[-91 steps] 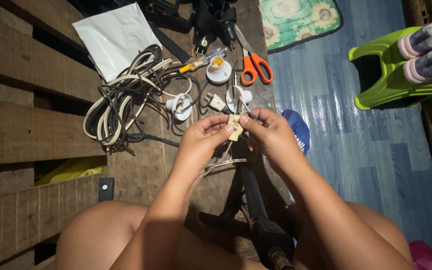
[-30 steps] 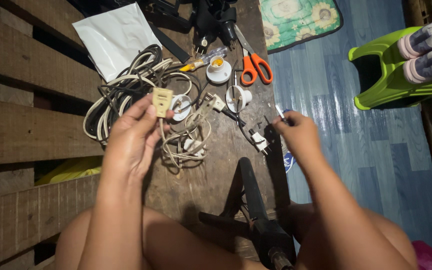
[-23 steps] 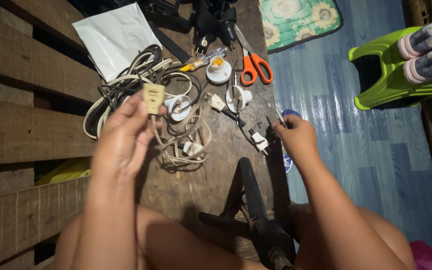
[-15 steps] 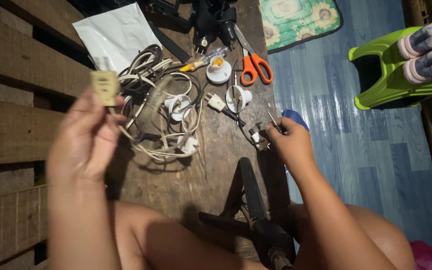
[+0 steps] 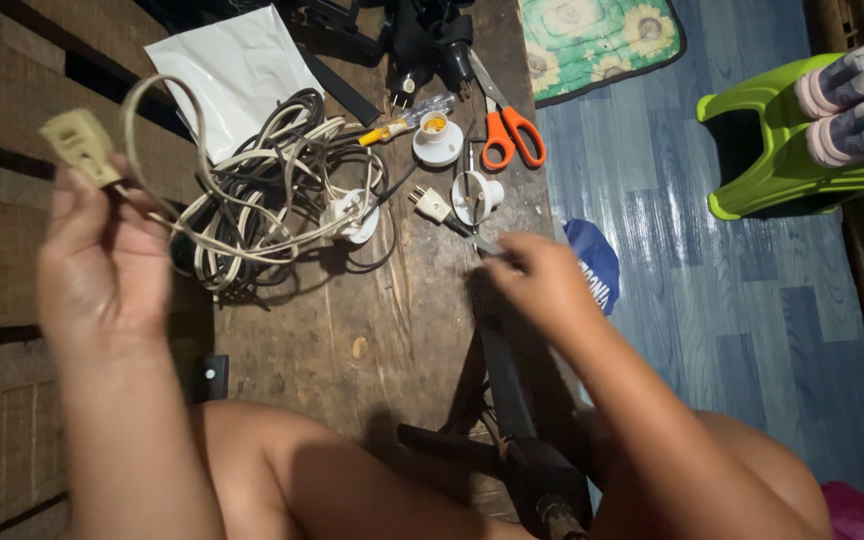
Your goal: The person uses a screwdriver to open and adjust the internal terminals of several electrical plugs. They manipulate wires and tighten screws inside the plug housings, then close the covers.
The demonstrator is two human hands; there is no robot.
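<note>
Beige socket (image 5: 77,145), pinched in the left hand's fingers (image 5: 102,260), lifts its cord (image 5: 252,215) clear; right hand (image 5: 542,285) pinches a thin tool (image 5: 482,243).

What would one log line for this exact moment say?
left hand: raised, holding beige plug with its cord trailing | right hand: at a thin metal tool, grip unclear | surface: wooden table

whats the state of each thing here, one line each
left hand: raised, gripping the beige socket
beige socket: held up off the table, cord trailing from it
cord bundle: loose tangle lying on the wooden table
right hand: at the table edge, pinching a thin metal tool
orange scissors: lying flat, blades shut
white lamp holder: upright, no bulb in it
green stool: on the floor, shoes on top
</note>
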